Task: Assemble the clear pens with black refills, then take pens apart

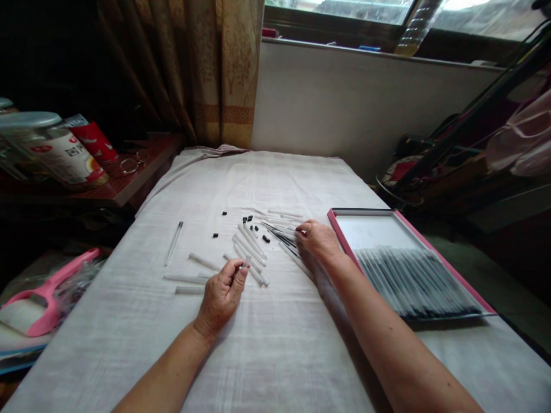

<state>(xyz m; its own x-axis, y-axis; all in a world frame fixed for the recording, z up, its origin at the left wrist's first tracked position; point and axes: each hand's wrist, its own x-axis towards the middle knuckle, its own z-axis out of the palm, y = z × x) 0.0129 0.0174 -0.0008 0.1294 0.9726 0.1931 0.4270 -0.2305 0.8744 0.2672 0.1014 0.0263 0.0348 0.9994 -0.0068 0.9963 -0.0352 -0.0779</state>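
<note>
My left hand is closed in a pinch on a clear pen barrel, whose tip sticks up past the thumb. Beside and partly behind that hand lie several translucent pen barrels. My right hand reaches down with bent, closed fingers by a loose bundle of dark pen refills; what its fingertips grip is hidden. Small black pen caps are scattered between and beyond the hands. A capped pen lies alone on the left.
A pink-edged tray at right holds many pens in a row. A white cloth covers the table. At left are a side table with a jar and a pink-handled roller. A curtain and wall stand behind.
</note>
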